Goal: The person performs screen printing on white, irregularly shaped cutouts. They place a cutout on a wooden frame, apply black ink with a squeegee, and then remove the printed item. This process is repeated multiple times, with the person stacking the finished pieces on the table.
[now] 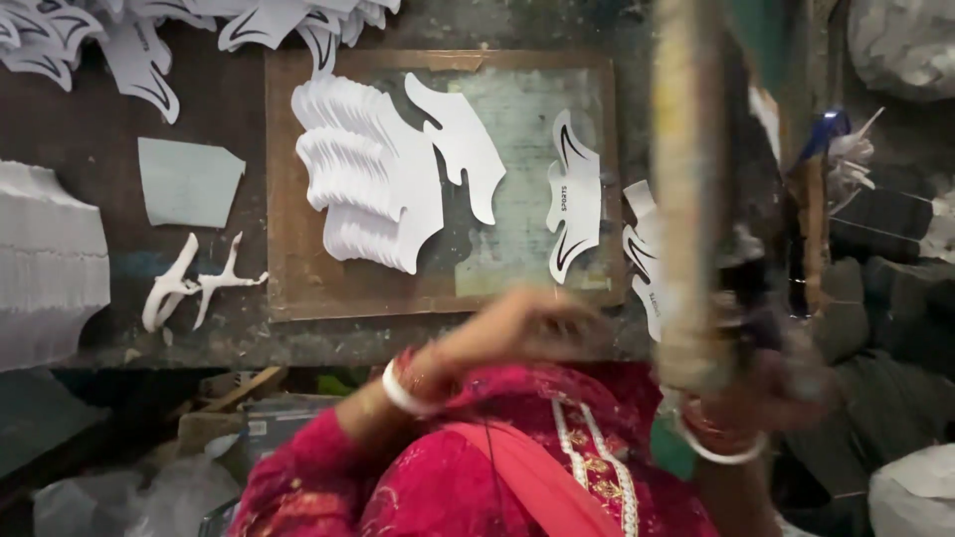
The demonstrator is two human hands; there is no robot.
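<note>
My right hand (771, 390), with bangles at the wrist, grips the lower end of a tall paint-stained wooden frame (686, 199) that stands tilted up at the right. My left hand (522, 323) is blurred and hovers at the table's front edge, below a brown board (438, 298) with a pale green centre. On the board lie a fanned stack of white cut-out pieces (368, 189), a single white piece (463, 144) and a white piece printed with black stripes (574, 194). Another printed piece (642, 264) is partly hidden behind the frame.
A thick stack of white sheets (50, 259) sits at the left edge. A pale green cut piece (189, 179) and white scraps (194, 283) lie on the dark table. Several printed pieces (139, 50) spread along the back. Bags and clutter fill the right side and the floor.
</note>
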